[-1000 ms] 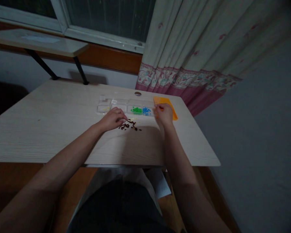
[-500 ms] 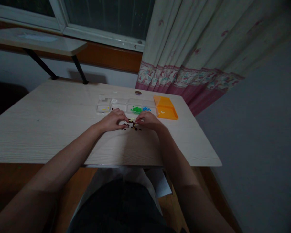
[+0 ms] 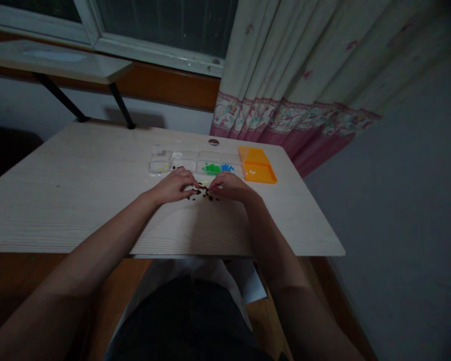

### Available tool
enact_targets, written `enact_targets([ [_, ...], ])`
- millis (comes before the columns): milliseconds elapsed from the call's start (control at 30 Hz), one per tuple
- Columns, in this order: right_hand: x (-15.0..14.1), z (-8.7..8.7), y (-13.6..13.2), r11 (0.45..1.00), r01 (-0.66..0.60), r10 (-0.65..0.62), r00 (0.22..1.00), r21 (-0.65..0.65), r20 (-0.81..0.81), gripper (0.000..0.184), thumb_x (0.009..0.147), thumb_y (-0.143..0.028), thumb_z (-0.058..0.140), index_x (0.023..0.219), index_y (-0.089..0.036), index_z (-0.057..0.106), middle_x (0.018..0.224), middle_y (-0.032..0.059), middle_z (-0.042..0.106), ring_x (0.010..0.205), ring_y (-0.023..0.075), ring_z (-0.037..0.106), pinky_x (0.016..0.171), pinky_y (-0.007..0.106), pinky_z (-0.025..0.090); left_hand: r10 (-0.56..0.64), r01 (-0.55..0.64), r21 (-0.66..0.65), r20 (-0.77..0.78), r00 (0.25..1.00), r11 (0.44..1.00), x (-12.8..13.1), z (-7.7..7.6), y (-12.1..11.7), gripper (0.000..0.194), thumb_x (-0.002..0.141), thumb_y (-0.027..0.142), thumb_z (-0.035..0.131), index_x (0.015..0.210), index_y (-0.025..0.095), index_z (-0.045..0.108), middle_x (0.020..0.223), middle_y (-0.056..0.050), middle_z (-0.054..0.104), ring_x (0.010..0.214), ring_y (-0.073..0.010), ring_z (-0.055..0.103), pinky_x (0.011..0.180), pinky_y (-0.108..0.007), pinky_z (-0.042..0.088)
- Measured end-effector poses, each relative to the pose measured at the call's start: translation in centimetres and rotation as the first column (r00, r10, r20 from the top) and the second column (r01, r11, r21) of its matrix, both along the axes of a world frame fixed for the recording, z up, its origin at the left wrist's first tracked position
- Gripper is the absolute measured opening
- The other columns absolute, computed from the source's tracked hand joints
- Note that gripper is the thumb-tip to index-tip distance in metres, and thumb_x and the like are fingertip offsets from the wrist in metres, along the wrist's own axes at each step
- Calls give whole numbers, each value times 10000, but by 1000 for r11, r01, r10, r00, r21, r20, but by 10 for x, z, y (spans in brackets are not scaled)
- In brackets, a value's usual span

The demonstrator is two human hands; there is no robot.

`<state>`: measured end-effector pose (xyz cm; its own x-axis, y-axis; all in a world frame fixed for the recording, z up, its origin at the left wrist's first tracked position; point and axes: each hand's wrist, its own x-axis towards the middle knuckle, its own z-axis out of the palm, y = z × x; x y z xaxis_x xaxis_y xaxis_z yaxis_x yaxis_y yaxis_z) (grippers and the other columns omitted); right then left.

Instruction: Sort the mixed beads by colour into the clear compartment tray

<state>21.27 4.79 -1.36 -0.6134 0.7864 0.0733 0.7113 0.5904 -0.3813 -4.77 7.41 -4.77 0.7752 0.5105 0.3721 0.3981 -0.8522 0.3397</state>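
A loose cluster of tiny dark brown pieces (image 3: 209,197), with a few yellowish ones among them, lies on the table between my hands. My left hand (image 3: 176,186) rests at the cluster's left side, thumb and fingertips closing in on dark pieces at its edge. From the right, my right hand (image 3: 231,186) reaches in with fingertips pinched; whatever is between them is too small to make out. Just beyond the hands lies a clear compartment tray (image 3: 184,156). Green pieces (image 3: 211,169) and blue pieces (image 3: 226,168) sit in separate compartments, and a few yellow bits show at its left.
An open orange case (image 3: 261,173) with small pale bits inside stands right of the tray. A round dark sticker (image 3: 214,142) is near the back edge of the pale wooden table (image 3: 78,200). A raised shelf (image 3: 78,67) stands back left; a curtain (image 3: 270,100) hangs behind.
Both hands stay at the cluster with only slight finger movement. The whole view has shifted a little; the tray and orange case are in the same places on the table.
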Motion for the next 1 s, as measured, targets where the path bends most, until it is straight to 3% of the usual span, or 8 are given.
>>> enact_targets([
  [567,-7,-7,2,1000,10,-10,1000,-17,22,164,803,-153,656,861,-213,798,852,36,740,865,170,626,820,261,437,12,-11,-23,23,1000,1000,-1,2,-1,234,883,364,605,1032,231,728,952,-70,669,969,-232,560,911,-378,397],
  [800,-5,-9,6,999,33,-36,982,-22,-186,130,851,-208,658,851,-197,788,825,34,724,875,164,618,813,263,443,21,-15,-80,68,997,997,3,2,-3,241,896,395,604,1029,245,739,968,-61,680,982,-217,580,938,-374,396],
  [1000,-16,-8,5,998,54,-38,928,31,-371,104,862,-235,678,848,-192,772,820,31,715,853,155,615,833,279,450,2,51,-212,242,970,976,11,1,-5,318,950,456,538,988,217,745,907,-59,693,899,-177,613,877,-340,443],
])
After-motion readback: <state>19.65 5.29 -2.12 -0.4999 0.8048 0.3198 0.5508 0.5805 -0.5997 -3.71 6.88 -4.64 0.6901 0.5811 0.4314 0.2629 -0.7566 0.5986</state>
